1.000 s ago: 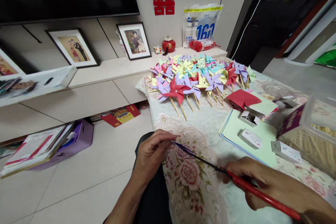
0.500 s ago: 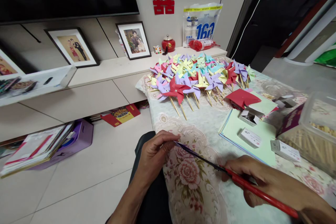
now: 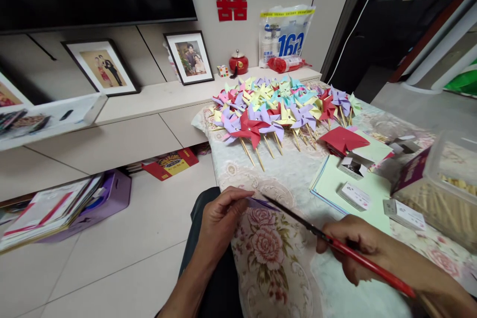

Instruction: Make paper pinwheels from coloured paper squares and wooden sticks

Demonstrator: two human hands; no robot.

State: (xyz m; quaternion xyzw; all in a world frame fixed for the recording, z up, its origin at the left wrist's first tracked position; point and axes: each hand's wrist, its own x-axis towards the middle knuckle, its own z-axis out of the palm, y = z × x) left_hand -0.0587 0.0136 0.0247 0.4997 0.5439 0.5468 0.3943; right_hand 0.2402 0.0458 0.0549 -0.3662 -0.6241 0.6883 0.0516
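Purple paper [image 3: 261, 203], lower centre of the head view, pinched between left hand [image 3: 222, 219] thumb and fingers! Right hand's [image 3: 374, 246] grip curls firmly round red-handled scissors [image 3: 340, 246], blades alongside. Best keep the paper taut, fingertips clear of the blades; pinwheels [image 3: 286, 116] crowd the surface [image 3: 288, 179] above, right of centre.

A likely puzzle cube [image 3: 222, 71] sits beside a jar [image 3: 240, 64].

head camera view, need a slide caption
Left hand pinching purple paper, right hand holding red-handled scissors, colourful pinwheels massed beyond on a floral tablecloth.
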